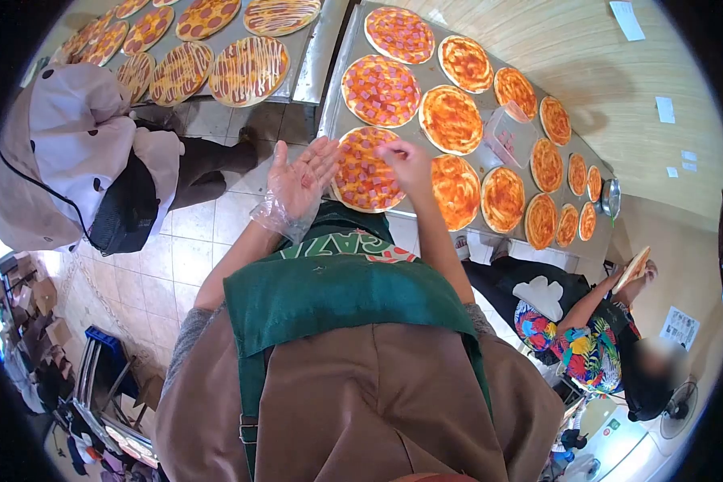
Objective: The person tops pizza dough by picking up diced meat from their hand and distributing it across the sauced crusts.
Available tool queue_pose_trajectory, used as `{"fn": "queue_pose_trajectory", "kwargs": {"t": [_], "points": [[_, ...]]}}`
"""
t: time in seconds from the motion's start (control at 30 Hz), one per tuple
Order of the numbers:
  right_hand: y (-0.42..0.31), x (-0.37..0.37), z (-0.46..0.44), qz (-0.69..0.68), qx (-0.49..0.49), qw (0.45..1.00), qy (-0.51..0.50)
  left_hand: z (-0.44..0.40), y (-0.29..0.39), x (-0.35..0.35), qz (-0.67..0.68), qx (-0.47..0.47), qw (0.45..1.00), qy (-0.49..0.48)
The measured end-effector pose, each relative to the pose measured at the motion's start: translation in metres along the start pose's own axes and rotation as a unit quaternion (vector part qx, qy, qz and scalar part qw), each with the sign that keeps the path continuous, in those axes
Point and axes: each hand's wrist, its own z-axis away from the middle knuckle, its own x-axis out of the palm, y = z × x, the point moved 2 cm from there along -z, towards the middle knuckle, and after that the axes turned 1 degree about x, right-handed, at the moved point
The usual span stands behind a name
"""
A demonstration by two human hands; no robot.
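My left hand [301, 181] is held palm up at the near edge of the table, fingers stretched out. A clear plastic glove [285, 213] bunches around its wrist, and a few small reddish bits show in the palm. My right hand [410, 165] hovers at the right side of a pizza with pink ham cubes [365, 177]. Its fingers are curled together, and anything between them is too small to make out. Just beyond lies another ham-topped pizza [381, 91]. To the right is a sauced pizza base [451, 119].
A clear plastic container [508, 136] stands among several sauced bases on the metal table [422, 76]. A metal bowl [610, 197] sits at its far right end. One person [586, 337] at right holds a pizza base [633, 269]; another person [88, 153] stands left by a second pizza table [304, 72].
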Motion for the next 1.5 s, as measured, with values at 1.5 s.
{"fn": "queue_pose_trajectory", "kwargs": {"t": [1.5], "points": [[-0.066, 0.068, 0.047, 0.115, -0.224, 0.966, -0.054, -0.006, -0.016, 0.005, -0.059, -0.020, 0.998, 0.006]]}}
